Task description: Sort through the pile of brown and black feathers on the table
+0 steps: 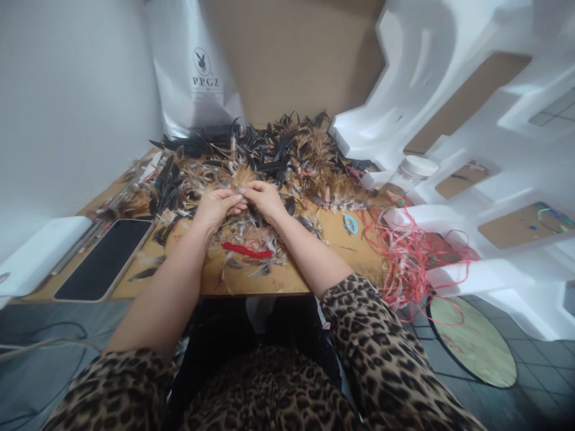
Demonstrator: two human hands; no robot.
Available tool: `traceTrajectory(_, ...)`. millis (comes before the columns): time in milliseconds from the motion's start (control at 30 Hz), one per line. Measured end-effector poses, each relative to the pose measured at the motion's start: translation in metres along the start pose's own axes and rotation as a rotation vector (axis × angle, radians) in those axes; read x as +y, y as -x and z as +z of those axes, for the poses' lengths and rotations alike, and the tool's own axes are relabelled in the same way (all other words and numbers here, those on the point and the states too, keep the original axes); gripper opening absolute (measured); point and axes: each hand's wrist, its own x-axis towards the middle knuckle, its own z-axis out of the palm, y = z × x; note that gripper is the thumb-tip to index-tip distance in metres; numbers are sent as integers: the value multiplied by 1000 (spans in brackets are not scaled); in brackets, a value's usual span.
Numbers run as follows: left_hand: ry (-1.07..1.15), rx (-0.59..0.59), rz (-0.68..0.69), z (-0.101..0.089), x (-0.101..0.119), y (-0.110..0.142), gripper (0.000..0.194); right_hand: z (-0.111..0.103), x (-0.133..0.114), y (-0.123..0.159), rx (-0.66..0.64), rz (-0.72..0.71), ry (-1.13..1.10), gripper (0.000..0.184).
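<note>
Feather tuft [244, 175], brown, sat at my fingertips above the table [359, 254]; tip toward 12 o'clock, long axis roughly 12–6. Left hand [218, 208] and right hand [266, 200] were both pinched narrow on its base. Legible: "PPGZ" below a rabbit-head logo [202, 61], white bag [173, 72], 11 o'clock from my hands; smaller print unreadable. Red strip [247, 249] lay at 6.

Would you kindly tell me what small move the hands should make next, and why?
I'd probably even up the base of the brown feather tuft, since the left hand and right hand meet at its lower end, with the feather pile spread behind them.
</note>
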Motion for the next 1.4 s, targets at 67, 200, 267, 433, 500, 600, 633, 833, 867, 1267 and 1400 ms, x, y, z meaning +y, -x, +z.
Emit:
traceTrajectory(67,-45,-12,31,-1,-2,0,18,-1,0,0,-37,-14,-11,19)
traceTrajectory(200,-46,-8,46,-2,-2,0,20,-2,1,-1,-64,-10,-18,21)
traceTrajectory(267,19,22,32,-2,0,0,20,-4,1,-2,-50,-21,1,22)
traceTrajectory(433,208,97,-47,-6,5,-1,13,-8,-1,-1,-22,-273,411,21)
traceTrajectory(500,253,62,-95,-8,5,-2,10,-8,-3,3,-27,-392,677,21)
traceTrajectory(600,281,20,-162,-8,5,-1,7,-8,-8,10,-71,-506,980,21)
traceTrajectory(633,282,15,-177,-8,5,0,7,-7,-9,12,-83,-524,1049,21)
traceTrajectory(833,275,29,-169,-9,6,1,7,-5,-15,16,-106,-561,1267,24)
traceTrajectory(867,278,36,-152,-10,7,0,7,-5,-16,16,-117,-566,1284,25)
traceTrajectory(1267,249,4,-165,-7,5,2,10,-6,-14,15,-69,-554,1262,26)
traceTrajectory(1400,178,54,-74,-7,2,0,13,-8,-12,8,-107,-472,958,20)
